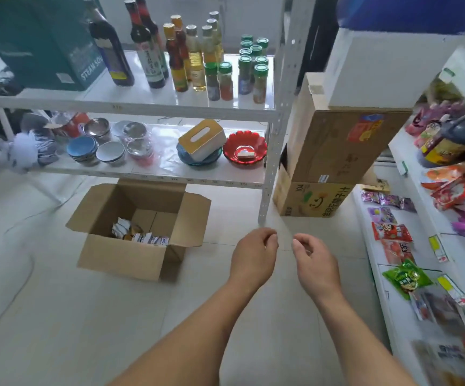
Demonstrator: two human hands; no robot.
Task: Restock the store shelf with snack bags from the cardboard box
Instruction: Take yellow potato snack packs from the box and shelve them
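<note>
Both grips, the left hand (253, 253) and the right hand (313, 260), hang loosely curled and hold nothing, with the open cardboard box (139, 232) of snack bags (139, 234) to their left on the floor, probably to reach next, and the store shelf (409, 218) to their right.

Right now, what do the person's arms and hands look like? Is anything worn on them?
Both forearms are bare as far as the picture shows: no sleeve reaches into view. The left hand and the right hand wear no gloves, and I see no watch, bracelet or ring on the wrists or fingers. The nails look short and unpainted.
</note>
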